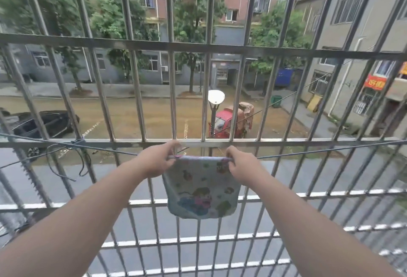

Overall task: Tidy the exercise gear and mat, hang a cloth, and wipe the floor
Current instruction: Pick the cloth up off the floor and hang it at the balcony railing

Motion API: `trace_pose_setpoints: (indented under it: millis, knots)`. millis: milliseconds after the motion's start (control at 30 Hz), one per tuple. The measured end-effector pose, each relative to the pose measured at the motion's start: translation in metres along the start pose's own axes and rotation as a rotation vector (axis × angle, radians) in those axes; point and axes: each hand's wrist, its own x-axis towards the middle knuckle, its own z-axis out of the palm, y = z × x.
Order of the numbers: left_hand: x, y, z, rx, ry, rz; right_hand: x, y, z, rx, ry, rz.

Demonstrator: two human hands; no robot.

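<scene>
A small pale-blue cloth [201, 190] with cartoon prints hangs folded over a thin line [308, 150] strung across the balcony cage. My left hand [155, 162] pinches the cloth's top left corner at the line. My right hand [242, 167] pinches its top right corner. Both arms reach forward from the bottom of the view. The cloth drapes down between the two hands, in front of the bars.
Steel window bars [174, 96] stand directly behind the line, with a horizontal rail [286, 142] just above the hands. A grille floor [198, 239] lies below. Dark cord is knotted on a bar at the left [79, 142]. A street lies beyond.
</scene>
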Motion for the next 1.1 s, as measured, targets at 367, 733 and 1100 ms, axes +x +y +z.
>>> trace_pose_setpoints:
  millis: [367, 733, 1100]
  knots:
    - [-0.008, -0.005, -0.001, -0.009, -0.009, 0.046, 0.0, 0.018, -0.008, 0.082, -0.064, -0.095]
    - [-0.05, 0.025, 0.002, 0.106, 0.163, 0.07, -0.023, -0.003, -0.015, -0.162, -0.061, -0.102]
    - [-0.185, -0.001, 0.001, 0.341, 0.173, -0.402, -0.059, -0.101, 0.0, 0.009, -0.021, -0.641]
